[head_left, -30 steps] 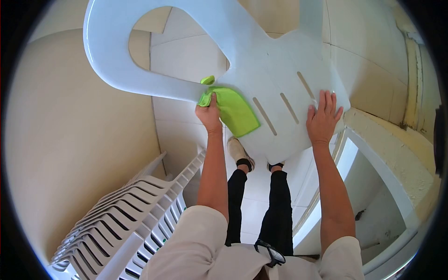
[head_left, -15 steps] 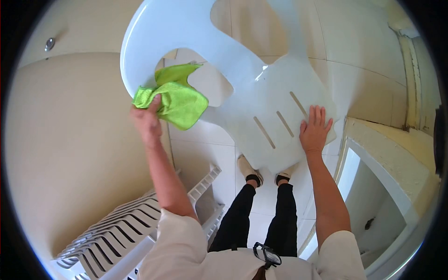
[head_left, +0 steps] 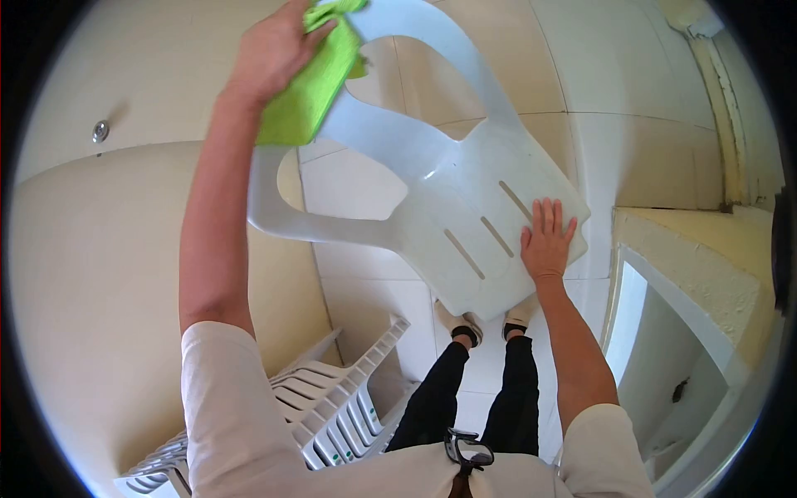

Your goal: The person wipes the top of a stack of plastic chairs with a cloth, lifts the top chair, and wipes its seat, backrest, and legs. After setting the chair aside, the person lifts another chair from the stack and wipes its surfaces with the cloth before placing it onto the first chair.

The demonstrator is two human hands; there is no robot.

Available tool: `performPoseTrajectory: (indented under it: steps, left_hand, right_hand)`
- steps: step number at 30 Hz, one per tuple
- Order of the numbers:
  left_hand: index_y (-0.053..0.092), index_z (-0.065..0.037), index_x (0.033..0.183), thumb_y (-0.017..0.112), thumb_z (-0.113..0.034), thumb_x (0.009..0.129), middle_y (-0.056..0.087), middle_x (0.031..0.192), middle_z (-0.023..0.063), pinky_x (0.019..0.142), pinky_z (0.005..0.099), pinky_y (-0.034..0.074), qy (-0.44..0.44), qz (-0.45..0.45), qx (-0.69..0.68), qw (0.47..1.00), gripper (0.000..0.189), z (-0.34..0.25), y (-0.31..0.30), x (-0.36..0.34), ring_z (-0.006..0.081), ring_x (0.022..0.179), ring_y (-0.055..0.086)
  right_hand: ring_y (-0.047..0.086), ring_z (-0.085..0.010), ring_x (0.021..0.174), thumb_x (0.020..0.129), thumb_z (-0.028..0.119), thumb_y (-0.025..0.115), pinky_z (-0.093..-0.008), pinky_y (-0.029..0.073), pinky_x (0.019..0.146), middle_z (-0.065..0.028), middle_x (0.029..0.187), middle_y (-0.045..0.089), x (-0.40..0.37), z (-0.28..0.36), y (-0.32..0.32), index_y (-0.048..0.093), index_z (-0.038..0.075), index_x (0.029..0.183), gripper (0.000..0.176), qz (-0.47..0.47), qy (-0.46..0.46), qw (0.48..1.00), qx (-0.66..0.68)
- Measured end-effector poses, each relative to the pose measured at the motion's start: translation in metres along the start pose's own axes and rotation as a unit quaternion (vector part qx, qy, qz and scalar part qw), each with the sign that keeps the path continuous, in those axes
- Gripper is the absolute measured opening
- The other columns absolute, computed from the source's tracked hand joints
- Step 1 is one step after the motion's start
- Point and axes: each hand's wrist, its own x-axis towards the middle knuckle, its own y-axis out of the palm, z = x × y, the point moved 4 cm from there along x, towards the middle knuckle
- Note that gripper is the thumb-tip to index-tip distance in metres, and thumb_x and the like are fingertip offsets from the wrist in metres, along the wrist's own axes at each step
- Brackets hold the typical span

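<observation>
A white plastic armchair [head_left: 465, 216] with three slots in its seat stands in front of me. My left hand [head_left: 278, 51] grips a bright green cloth [head_left: 311, 95] at the top of the chair, against the curved backrest or arm. The cloth hangs down over that white rim and hides part of it. On the right side of the seat, my right hand [head_left: 548, 241] lies flat with fingers stretched out, next to one of the slots.
Stacked white plastic chairs [head_left: 349, 415] stand at the lower left by a beige wall [head_left: 108, 290]. A ledge with an opening [head_left: 689, 274] is on the right. Beneath the chair is a tiled floor [head_left: 374, 299], with my feet at the seat's near edge.
My left hand has moved up and away from me with the green cloth, from the chair's left arm to its top. The right hand stays on the seat; the view has shifted slightly.
</observation>
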Motion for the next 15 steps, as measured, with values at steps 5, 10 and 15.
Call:
performPoseTrajectory:
  steps: [5,10,15]
  left_hand:
    - [0.052,-0.004,0.096,0.058,-0.020,0.078,0.058,0.081,0.0171,0.065,0.0431,0.047,0.063,-0.196,0.221,0.953,0.025,-0.032,0.031,0.016,0.0349,0.065,0.058]
    - [0.057,-0.004,0.085,0.060,-0.018,0.073,0.058,0.071,0.0163,0.069,0.0463,0.043,0.047,-0.245,0.136,0.959,0.018,-0.064,0.058,0.038,0.0332,0.069,0.058]
    - [0.062,-0.007,0.071,0.061,-0.021,0.075,0.065,0.071,0.0140,0.063,0.0446,0.047,0.224,-0.102,0.108,0.963,0.015,-0.136,0.200,0.053,0.0284,0.064,0.062]
  right_hand:
    - [0.021,-0.0244,0.141,0.090,0.029,0.048,-0.0580,0.009,0.113,-0.0056,0.148,0.031,0.000,-0.003,0.006,0.035,0.012,0.143,0.057,0.000,0.004,1.000,-0.006]
    - [0.021,-0.0272,0.141,0.090,0.027,0.048,-0.0589,0.010,0.112,-0.0086,0.148,0.031,0.002,0.003,0.004,0.034,0.011,0.143,0.057,-0.001,0.000,1.000,-0.016]
    - [0.020,-0.0282,0.141,0.089,0.031,0.048,-0.0615,0.011,0.111,-0.0080,0.149,0.030,0.001,0.002,0.013,0.035,0.011,0.143,0.058,-0.001,-0.004,0.999,-0.038]
